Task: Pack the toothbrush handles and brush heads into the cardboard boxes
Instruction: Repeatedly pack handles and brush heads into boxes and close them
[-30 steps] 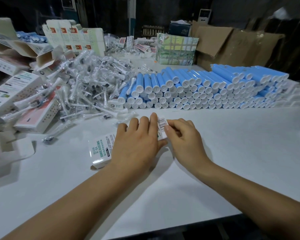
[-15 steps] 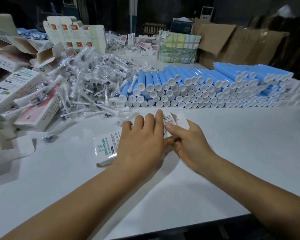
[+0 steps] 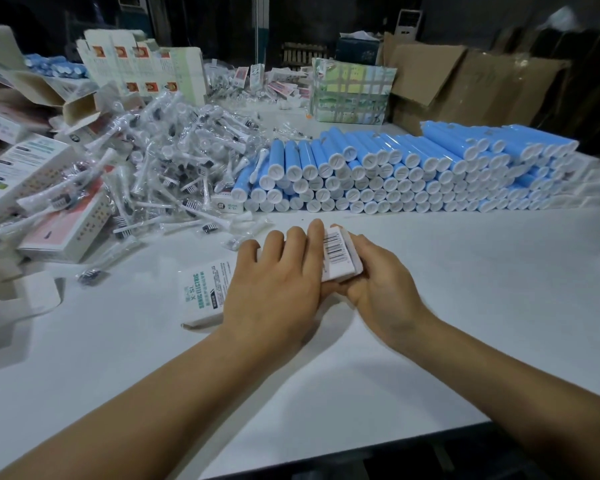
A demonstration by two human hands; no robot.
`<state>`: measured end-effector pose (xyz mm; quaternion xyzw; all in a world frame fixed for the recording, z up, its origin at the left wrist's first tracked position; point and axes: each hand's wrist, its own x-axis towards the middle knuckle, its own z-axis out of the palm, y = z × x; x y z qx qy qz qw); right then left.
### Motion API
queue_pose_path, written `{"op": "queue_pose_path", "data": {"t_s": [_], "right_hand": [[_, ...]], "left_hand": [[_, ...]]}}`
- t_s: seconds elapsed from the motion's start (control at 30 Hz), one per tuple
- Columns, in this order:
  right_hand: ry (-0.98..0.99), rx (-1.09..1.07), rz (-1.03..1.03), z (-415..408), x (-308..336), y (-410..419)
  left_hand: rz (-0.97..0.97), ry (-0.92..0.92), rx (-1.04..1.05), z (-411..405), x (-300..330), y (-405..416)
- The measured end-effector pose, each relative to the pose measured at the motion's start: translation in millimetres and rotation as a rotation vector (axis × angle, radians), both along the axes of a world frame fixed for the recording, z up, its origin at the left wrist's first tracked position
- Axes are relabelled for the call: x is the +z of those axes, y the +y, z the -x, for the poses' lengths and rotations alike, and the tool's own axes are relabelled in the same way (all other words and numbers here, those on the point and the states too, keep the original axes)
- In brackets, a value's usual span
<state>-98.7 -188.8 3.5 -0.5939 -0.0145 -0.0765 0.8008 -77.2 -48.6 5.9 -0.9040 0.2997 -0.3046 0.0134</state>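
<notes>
White box [image 3: 205, 292] under both hands' grip

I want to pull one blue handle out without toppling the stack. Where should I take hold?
Judging by the pile, take a top-row blue handle: grip its white capped end from the near side, thumb and finger on the round barrel. Nothing rests on the top row, and the caps face you.

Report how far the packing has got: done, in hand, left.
Done: printed boxes lie stacked at the left, though whether they are filled cannot be told. In hand: the left hand lies over one white box on the table while the right hand grips its barcode end. Left: a big stack of blue handles and a heap of bagged brush heads.
</notes>
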Motion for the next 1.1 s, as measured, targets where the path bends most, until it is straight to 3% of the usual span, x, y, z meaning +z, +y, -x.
{"op": "queue_pose_path", "data": {"t_s": [0.27, 0.5, 0.7, 0.97, 1.1], "right_hand": [[-0.048, -0.107, -0.018, 0.8, -3.8, -4.8], [-0.013, -0.182, 0.047, 0.7, -5.3, -2.6], [-0.058, -0.290, 0.213, 2.2, -9.5, -0.1], [-0.053, -0.217, 0.363, 3.5, -12.4, 2.2], [-0.056, -0.278, 0.435, 5.0, -11.4, 2.2]], "left_hand": [[0.106, -0.120, -0.099, -4.9, -4.7, 1.2], [0.088, -0.118, -0.127, -3.6, -7.5, 0.5], [0.052, -0.136, -0.121, 0.8, -7.6, -1.0], [0.035, -0.071, -0.088, -1.3, -2.2, 1.3], [0.049, -0.044, -0.044, -3.5, 1.2, 3.2]]}}
